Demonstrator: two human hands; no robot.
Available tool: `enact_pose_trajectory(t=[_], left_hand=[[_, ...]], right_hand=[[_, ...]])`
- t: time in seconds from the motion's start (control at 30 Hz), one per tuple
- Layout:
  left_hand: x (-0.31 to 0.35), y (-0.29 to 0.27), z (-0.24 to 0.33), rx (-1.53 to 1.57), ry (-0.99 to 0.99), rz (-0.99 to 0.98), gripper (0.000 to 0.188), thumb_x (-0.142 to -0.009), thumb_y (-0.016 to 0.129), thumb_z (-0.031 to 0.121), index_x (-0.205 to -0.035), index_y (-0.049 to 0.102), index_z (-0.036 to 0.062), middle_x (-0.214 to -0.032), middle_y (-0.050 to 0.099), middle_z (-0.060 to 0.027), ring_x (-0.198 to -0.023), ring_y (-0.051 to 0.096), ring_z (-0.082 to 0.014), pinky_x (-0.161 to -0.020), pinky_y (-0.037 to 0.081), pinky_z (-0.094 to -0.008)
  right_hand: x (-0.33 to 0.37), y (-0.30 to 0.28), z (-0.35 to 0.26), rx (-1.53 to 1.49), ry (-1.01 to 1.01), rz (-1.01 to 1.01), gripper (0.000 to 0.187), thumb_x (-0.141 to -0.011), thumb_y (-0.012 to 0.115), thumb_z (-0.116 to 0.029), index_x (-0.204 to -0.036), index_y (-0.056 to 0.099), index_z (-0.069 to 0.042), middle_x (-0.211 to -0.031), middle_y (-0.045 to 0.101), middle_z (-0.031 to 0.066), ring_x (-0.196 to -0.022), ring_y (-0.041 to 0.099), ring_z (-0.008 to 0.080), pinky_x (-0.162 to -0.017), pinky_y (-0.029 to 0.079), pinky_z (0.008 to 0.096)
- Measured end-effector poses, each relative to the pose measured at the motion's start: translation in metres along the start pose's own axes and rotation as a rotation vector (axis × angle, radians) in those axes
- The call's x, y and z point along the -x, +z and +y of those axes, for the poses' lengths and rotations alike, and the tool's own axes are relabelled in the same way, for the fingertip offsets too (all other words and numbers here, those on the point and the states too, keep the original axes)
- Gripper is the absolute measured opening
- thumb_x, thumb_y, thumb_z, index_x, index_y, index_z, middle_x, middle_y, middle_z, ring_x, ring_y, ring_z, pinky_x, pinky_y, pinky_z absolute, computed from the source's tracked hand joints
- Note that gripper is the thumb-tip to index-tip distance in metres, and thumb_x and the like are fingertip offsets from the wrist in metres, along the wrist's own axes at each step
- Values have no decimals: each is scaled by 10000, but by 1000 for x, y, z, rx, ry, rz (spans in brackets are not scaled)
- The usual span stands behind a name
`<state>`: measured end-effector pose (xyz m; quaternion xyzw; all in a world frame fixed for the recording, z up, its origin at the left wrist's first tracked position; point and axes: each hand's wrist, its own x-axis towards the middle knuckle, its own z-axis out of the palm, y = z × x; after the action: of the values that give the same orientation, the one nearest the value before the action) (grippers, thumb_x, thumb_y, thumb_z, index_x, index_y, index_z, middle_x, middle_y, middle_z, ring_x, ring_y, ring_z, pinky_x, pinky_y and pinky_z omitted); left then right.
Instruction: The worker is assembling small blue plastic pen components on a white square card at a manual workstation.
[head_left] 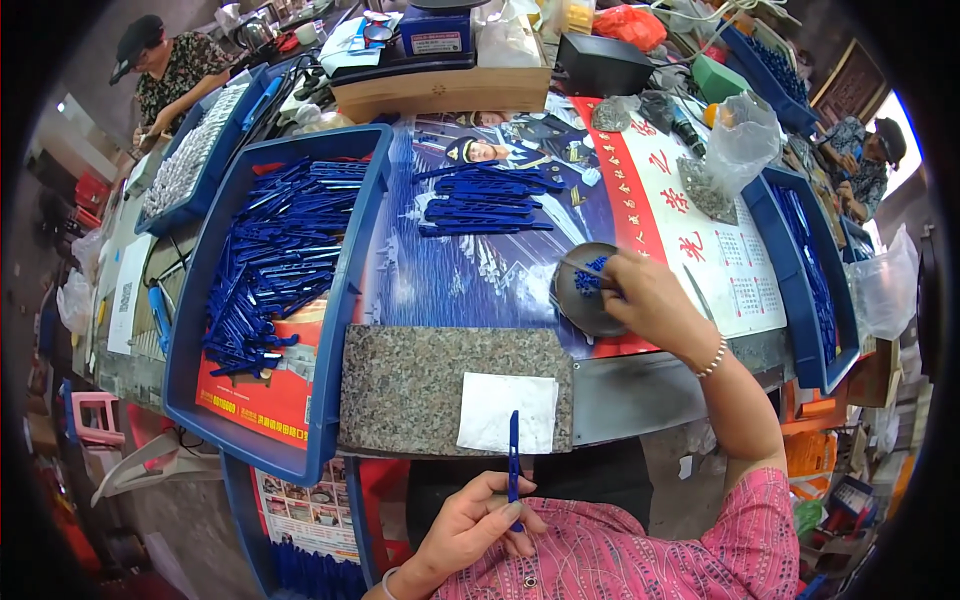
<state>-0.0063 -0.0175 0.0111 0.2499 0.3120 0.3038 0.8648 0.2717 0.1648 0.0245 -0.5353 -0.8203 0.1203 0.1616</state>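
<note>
My left hand (pixel 478 522) is closed around the lower end of a slim blue stick-like part (pixel 514 445), which stands upright in front of my pink shirt. My right hand (pixel 650 300) reaches into a round dark bowl (pixel 573 312) of tiny blue pieces (pixel 588 275). Its fingers are bent together at the bowl's right side, and whatever is between them is hidden. A folded white paper (pixel 508 412) lies on a speckled stone slab (pixel 400 390), just beyond the held part. Farther off, a stack of similar slim blue parts (pixel 490 205) rests on the poster-covered table.
A large blue tray (pixel 345 300) piled with slim blue parts stands to the left. Another blue tray (pixel 845 345) with similar parts is at the right. A wooden box (pixel 440 97) sits at the back, near clear plastic bags (pixel 742 145). Two other people sit farther off.
</note>
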Motion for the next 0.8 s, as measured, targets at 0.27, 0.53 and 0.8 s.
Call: enact_pose_trajectory(t=[0.27, 0.53, 0.8], left_hand=[[-6, 3, -2, -14, 15, 77, 241, -940, 441, 59, -1163, 438, -31, -880, 617, -210, -664, 638, -211, -618, 551, -290], [-17, 14, -5, 4, -1, 80, 249, -956, 444, 111, -1164, 440, -27, -886, 625, -153, -655, 631, -150, -595, 525, -243], [-19, 21, -12, 10, 24, 70, 255, -957, 446, 123, -1166, 450, -24, -881, 634, -143, -640, 624, -130, -567, 506, -220]], right_hand=[[64, -30, -41, -907, 544, 30, 68, -749, 582, 51, -749, 536, 1, -715, 609, 60, -481, 479, 37, -435, 377, 185], [108, 7, -56, -1905, 542, -147, 148, -720, 657, 49, -808, 541, 22, -798, 606, 200, -419, 454, 96, -367, 342, 207], [116, 33, -59, -2363, 511, -286, 92, -803, 605, -8, -881, 566, 20, -778, 533, 156, -393, 318, 43, -356, 289, 193]])
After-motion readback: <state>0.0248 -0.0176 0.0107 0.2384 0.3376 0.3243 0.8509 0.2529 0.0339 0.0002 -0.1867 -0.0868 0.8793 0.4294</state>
